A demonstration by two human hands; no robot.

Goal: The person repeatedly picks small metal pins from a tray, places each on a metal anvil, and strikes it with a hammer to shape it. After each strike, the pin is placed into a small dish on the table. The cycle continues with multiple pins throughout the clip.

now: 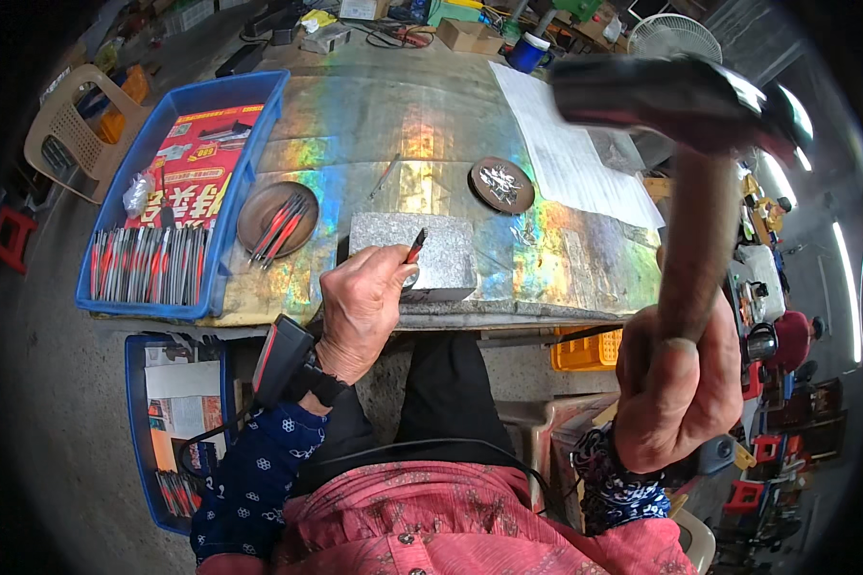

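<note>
Between the thumb and the bent forefinger of the left hand point(362, 287) there is a slim red-and-black piece point(416, 247), and these fingers are clamped on it; its dark tip stands out beyond them, tilted upward. The piece looks light and rather stiff, perhaps a little slippery, so I judge that a pinch low on its body, well away from the tip, is the proper hold. How the other fingers press it, I cannot tell.

Just beyond and beside these fingers is the grey block point(451, 251), which seems heavy and hard; whether the piece touches it, I cannot tell.

To the right of them, and nearer to the camera, the right hand point(676, 383) is closed around the wooden handle of a hammer point(702, 206). Its head, slightly blurred, is up above the fist; it should feel top-heavy, and the lower handle is the sensible place for gripping.

The left forearm comes from the lower left with the back of the hand upward; the right wrist is raised, the handle almost upright.

Farther left from the pinching fingers lie a brown dish point(253, 217) and the blue tray point(142, 309).
</note>
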